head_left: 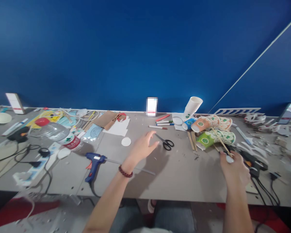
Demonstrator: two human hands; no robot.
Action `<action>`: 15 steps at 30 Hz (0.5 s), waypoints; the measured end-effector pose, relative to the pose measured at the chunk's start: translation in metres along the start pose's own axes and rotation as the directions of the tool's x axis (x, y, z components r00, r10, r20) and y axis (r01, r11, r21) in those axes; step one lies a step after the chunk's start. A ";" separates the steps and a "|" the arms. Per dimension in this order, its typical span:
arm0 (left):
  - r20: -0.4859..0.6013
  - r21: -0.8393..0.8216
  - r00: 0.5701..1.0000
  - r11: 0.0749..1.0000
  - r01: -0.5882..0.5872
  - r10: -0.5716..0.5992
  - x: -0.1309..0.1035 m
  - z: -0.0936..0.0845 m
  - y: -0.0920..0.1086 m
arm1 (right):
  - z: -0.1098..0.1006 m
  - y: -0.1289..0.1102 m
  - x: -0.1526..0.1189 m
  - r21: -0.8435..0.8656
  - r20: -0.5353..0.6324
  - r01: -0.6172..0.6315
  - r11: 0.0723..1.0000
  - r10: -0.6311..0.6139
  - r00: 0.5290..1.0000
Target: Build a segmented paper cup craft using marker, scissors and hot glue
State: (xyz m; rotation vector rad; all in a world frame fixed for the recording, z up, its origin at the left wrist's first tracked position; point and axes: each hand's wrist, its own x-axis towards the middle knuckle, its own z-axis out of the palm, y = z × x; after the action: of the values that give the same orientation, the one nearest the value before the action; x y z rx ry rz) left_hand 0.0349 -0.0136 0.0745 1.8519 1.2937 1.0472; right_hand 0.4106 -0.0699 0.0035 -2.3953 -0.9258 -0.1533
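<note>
My left hand (144, 145) is above the table with its fingers apart and nothing in them. Just right of its fingertips lie black-handled scissors (168, 144). To its left is a white round disc (126, 141), and lower left a blue hot glue gun (95, 163) with a long glue stick (135, 168) at its back. On the right side, my right hand (236, 168) is closed, thumb and fingers around the lower end of a thin wooden stick (220, 139). A small white piece (230, 159) shows between those fingers. Patterned paper cups (206, 139) lie just beyond.
A clear water bottle (63, 134) lies by a white power strip (42, 165) on the left. Markers (165, 123) and a lit phone (152, 106) are near the blue wall. A black glue gun (254, 163) with cables sits beside my right hand.
</note>
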 end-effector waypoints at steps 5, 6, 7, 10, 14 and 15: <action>-0.228 0.435 0.973 0.897 0.074 0.031 -0.060 -0.039 -0.024 | -0.007 -0.012 -0.021 0.083 -0.115 0.031 0.996 -0.022 0.993; -0.308 0.494 0.950 0.861 0.124 0.041 -0.076 -0.049 -0.034 | -0.007 -0.013 -0.026 0.105 -0.139 0.060 0.993 -0.045 0.989; -0.394 0.550 0.917 0.815 0.184 0.058 -0.093 -0.059 -0.045 | -0.007 -0.014 -0.031 0.128 -0.162 0.092 0.987 -0.071 0.984; -0.568 0.670 0.814 0.641 0.373 0.121 -0.140 -0.084 -0.076 | -0.003 -0.017 -0.046 0.189 -0.254 0.200 0.961 -0.149 0.956; -0.552 0.730 0.831 0.525 0.439 0.072 -0.179 -0.098 -0.096 | 0.005 -0.022 -0.060 0.234 -0.336 0.296 0.926 -0.209 0.918; -0.556 0.715 0.830 0.538 0.447 0.049 -0.183 -0.098 -0.098 | 0.007 -0.023 -0.061 0.244 -0.334 0.305 0.921 -0.216 0.918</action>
State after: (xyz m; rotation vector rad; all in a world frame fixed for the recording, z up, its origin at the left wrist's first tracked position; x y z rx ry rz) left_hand -0.1303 -0.1514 -0.0068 1.9877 2.6558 0.8783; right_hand 0.3490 -0.0880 -0.0094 -1.9025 -1.0401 -0.4406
